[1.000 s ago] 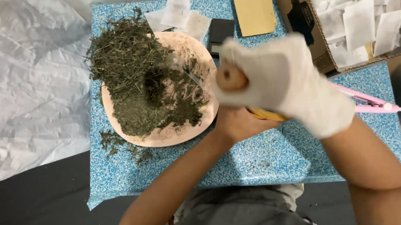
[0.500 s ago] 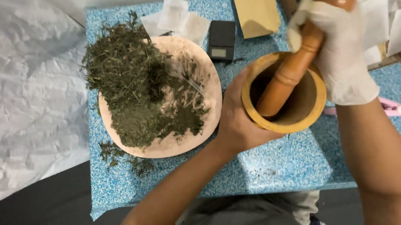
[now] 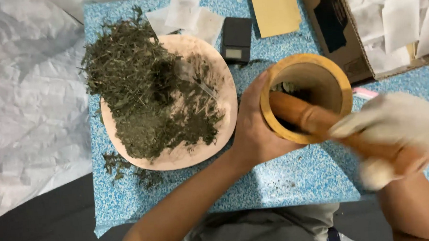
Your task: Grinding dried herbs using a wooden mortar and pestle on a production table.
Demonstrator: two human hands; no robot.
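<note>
Wooden pestle [image 3: 319, 121]: slants from the lower right of the frame up and left into the mortar; its tip is down inside the bowl, hidden by the rim.
Right hand [image 3: 399, 134]: lower right of the frame, in a white glove, blurred; fingers wrapped tight around the pestle's upper end.
Left hand [image 3: 255, 130]: bare, centre of the frame, palm and fingers pressed flat against the mortar's left wall, thumb along the rim; it cups the mortar rather than closing round it.
Mortar [image 3: 306, 97]: round, yellow-brown wood, standing upright on the desk right of centre, just beside the plate; a little dark material shows inside at the far wall.
Desk [image 3: 287, 180]: blue speckled top, filling the middle of the frame; a few green crumbs lie on it near the front edge.
Plate [image 3: 224, 115]: pale pink, round, left of centre, touching the left hand's side.
Herbs [image 3: 138, 90]: dry green heap covering most of the plate, coarse stalks at upper left, finer crumbs toward the lower right; some spill onto the desk below the plate.
Pink tool [image 3: 364, 93]: only a strip shows, right of the mortar.
Scale [image 3: 236, 40]: small, black, beyond the plate.
Envelope [image 3: 274, 7]: tan, top centre.
Box [image 3: 382, 21]: cardboard, upper right, holding white sachets.
White sheet [image 3: 24, 97]: crumpled, left of the desk.
</note>
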